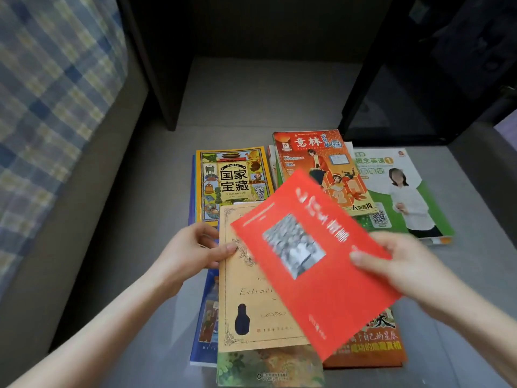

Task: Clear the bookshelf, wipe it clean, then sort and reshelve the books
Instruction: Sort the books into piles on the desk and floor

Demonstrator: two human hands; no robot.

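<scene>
right hand [405, 264] on red book [313, 264] edge

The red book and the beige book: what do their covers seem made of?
The red book looks like thin soft card, its pale title perhaps foil. The beige book looks like matte paper card: no glare, printed to seem aged.
</scene>
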